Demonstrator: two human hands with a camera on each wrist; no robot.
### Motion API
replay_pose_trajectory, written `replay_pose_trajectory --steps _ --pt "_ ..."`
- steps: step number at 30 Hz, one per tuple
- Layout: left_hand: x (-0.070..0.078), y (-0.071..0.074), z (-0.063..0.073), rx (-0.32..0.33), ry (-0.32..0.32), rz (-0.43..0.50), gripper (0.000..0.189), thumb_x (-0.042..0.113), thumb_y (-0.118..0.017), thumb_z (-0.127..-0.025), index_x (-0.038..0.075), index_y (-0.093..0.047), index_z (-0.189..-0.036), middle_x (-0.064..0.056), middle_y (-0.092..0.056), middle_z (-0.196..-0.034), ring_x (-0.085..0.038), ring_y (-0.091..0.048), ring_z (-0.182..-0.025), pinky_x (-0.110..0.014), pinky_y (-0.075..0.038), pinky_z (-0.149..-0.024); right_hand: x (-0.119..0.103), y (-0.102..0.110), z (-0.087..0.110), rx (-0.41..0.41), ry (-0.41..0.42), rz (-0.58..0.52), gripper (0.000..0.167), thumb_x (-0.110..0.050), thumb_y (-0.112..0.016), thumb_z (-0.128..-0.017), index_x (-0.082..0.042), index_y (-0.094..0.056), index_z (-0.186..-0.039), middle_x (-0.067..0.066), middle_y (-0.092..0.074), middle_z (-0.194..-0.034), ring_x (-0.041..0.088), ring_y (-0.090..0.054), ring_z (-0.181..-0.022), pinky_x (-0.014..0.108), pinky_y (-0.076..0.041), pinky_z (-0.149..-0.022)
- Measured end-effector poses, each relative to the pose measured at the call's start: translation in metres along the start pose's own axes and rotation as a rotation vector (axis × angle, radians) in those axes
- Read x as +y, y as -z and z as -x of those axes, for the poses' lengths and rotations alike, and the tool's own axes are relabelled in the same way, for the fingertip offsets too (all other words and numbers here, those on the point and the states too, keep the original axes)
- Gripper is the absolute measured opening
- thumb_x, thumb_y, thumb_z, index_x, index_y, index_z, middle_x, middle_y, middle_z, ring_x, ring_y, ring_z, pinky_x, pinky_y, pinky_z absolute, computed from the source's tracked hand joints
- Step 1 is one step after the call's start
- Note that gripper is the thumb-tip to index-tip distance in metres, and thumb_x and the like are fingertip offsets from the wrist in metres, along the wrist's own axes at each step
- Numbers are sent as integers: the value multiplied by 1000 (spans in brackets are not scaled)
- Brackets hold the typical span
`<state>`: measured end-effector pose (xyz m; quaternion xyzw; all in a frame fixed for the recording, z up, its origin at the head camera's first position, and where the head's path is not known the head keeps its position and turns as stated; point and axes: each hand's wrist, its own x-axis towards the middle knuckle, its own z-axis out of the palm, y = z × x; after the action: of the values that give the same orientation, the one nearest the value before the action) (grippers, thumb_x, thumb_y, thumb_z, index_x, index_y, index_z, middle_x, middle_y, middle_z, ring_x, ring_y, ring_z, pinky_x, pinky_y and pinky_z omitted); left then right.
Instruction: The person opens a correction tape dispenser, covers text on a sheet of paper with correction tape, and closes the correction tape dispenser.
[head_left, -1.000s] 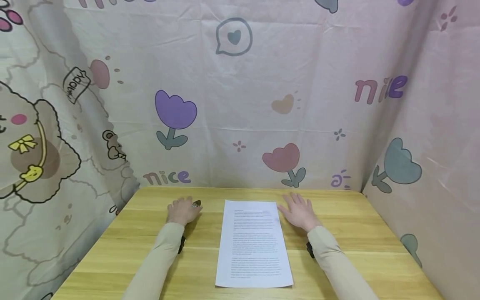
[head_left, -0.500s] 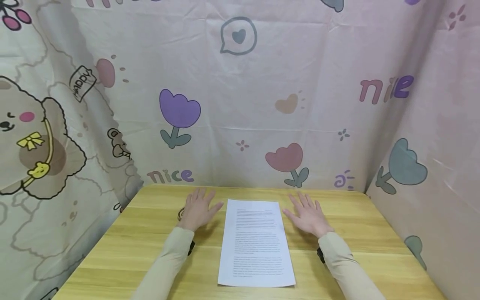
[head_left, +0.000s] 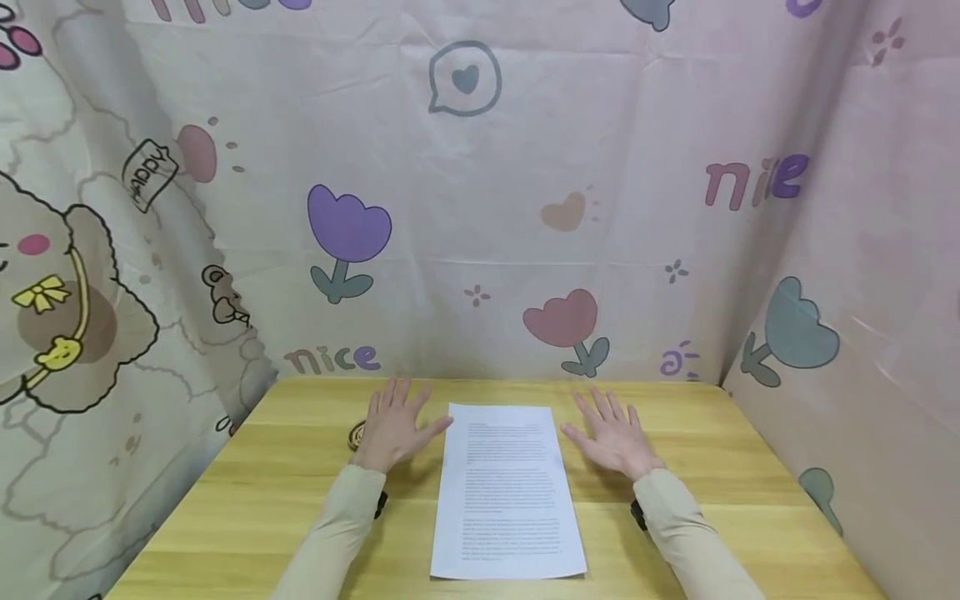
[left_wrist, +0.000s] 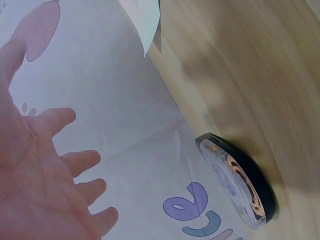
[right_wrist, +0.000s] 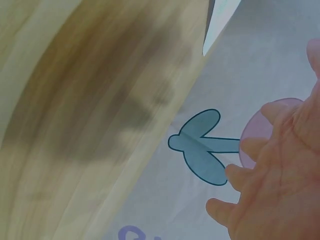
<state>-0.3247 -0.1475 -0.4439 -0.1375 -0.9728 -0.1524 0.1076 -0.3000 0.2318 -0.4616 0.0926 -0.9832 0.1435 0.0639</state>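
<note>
My left hand [head_left: 393, 433] is held above the table, fingers spread and straight, its thumb overlapping the left edge of a printed sheet of paper [head_left: 502, 500] in the head view. Just left of that hand, partly hidden by it, lies what looks like a correction tape [head_left: 357, 434]. The left wrist view shows this correction tape [left_wrist: 237, 182] apart from the fingers, with a clear oval case, a black edge and tan parts inside. Right of the sheet, my right hand [head_left: 617, 442] is spread too and holds nothing; its shadow falls on the wood in the right wrist view.
The wooden table [head_left: 247, 483] runs back to a patterned cloth [head_left: 480, 208] with flowers and letters, which also hangs along both sides. A corner of the paper [left_wrist: 147, 30] sticks up slightly at the top of the left wrist view.
My left hand has let go of the correction tape, which now lies to its left, and has moved right with fingers spread. My right hand has shifted slightly right and towards me.
</note>
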Motion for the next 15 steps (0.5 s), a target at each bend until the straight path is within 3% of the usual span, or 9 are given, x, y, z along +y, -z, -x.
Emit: replay_pose_trajectory --steps 15 --pt "-3 -1 -2 -21 -3 -3 84 76 -43 -88 25 -33 -154 -19 -19 -162 -45 -6 -150 -65 -5 -119 -5 6 -2 -11 3 11 76 -65 -36 -97 -17 -29 -155 16 -14 -164 46 -13 -148 71 -3 -115"
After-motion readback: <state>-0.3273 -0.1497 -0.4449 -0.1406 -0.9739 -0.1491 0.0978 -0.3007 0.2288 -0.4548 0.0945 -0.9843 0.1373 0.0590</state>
